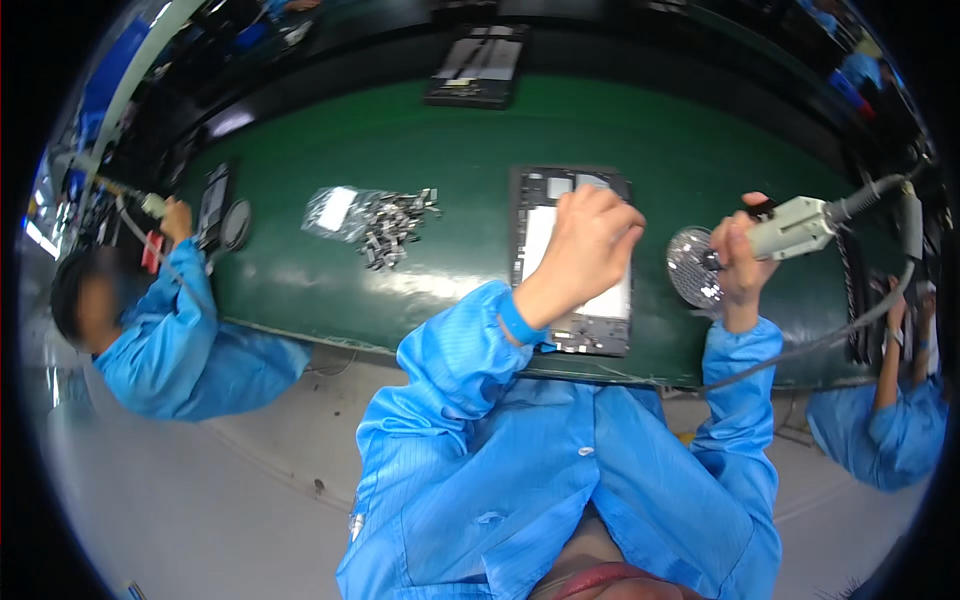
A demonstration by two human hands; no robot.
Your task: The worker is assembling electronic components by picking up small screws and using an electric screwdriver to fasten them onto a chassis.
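The left hand (pixel 588 245) was over the upper right part of an opened tablet (pixel 540 235), its fingers curled together and pointing down; whether they pinched anything could not be told. A blue band (pixel 520 318) circled that wrist. The tablet lay flat on the green table (pixel 450 140), near its close edge and straight in front of the person, with a large white panel in its middle and dark parts at both ends.

The right hand (pixel 740 258) was closed round the near end of a pale tool (pixel 795 230), from which a grey cable (pixel 855 325) looped down toward the table's edge. Just beside this hand, right of the tablet, was a round clear dish (pixel 674 262).

Well to the left, a heap of small metallic parts (pixel 395 230) lay against a clear bag (pixel 333 212). A second tablet (pixel 482 60) sat beyond the far edge. A co-worker in blue (pixel 185 350) was seated at the left; another blue sleeve (pixel 870 430) showed at the right.
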